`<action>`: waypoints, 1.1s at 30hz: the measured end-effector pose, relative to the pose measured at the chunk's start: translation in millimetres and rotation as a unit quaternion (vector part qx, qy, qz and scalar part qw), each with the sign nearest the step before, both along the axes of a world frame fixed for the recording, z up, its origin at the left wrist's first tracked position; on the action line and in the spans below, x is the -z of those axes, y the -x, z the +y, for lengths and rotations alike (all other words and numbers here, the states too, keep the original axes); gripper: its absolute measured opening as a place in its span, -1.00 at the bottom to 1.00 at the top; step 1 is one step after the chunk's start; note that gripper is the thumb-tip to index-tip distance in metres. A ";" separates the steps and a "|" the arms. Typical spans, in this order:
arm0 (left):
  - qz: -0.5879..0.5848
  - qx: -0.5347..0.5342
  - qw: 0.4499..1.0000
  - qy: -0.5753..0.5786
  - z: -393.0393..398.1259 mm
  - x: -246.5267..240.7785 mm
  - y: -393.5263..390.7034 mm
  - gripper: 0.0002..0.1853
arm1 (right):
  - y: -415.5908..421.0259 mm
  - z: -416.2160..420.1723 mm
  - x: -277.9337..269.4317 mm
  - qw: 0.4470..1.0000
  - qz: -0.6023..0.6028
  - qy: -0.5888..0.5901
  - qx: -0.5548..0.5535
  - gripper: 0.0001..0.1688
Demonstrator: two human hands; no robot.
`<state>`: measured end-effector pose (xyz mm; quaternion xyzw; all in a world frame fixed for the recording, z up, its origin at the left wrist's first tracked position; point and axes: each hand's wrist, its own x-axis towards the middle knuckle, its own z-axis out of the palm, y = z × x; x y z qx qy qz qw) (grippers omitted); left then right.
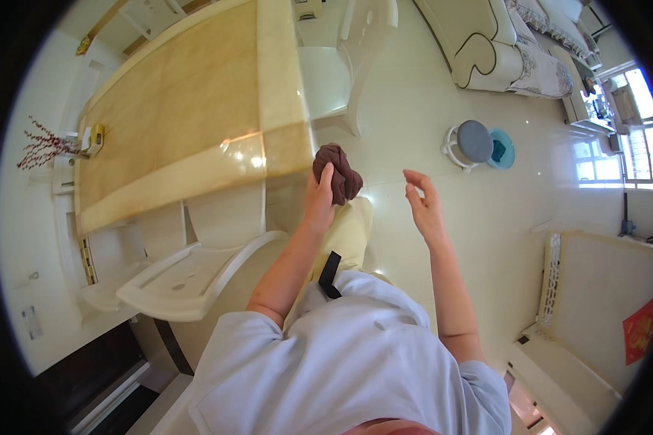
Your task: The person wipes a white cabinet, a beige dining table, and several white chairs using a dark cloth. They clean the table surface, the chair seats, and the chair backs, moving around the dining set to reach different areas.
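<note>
A crumpled dark brown cloth [344,175] is bunched up in my left hand [320,201], the thumb pressed over its near side. The cloth is beside the right-hand corner of a dining table [185,92] with a glossy tan and cream top. Out over the tiled floor, my right hand [425,209] is raised with nothing in it, its fingers bent and apart from the thumb.
White chairs [177,283] stand along the table's near and right sides. On the floor to the right are a grey-topped round stool [474,142] and a blue basin [505,142] with a dark cloth inside. Beyond is a cream sofa [484,60]. Red-berry branches [46,145] stand at the left.
</note>
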<state>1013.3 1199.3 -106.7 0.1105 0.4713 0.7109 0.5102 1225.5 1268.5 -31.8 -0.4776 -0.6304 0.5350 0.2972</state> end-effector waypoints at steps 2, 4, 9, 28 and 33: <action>0.000 -0.016 0.999 0.031 51.5 -2.3 -2.5 -0.55 | 4.3 52.9 -19.6 0.999 -0.014 0.030 0.013 -0.61; 0.014 -0.047 0.999 0.009 108.6 -17.0 2.3 -0.54 | 15.2 109.8 -31.6 0.999 -0.016 -0.026 0.014 -0.59; 0.128 -0.073 0.989 0.000 233.3 -26.7 33.0 -0.56 | 59.5 213.1 -54.1 0.997 0.018 -0.062 0.045 -0.49; 0.124 -0.181 0.969 0.110 370.4 -3.5 38.5 -0.68 | 152.4 359.9 -1.4 0.988 0.048 -0.095 -0.111 0.23; 0.084 -0.183 0.974 0.105 402.8 -2.9 35.4 -0.64 | 149.2 397.9 1.4 0.987 -0.004 -0.104 -0.120 0.10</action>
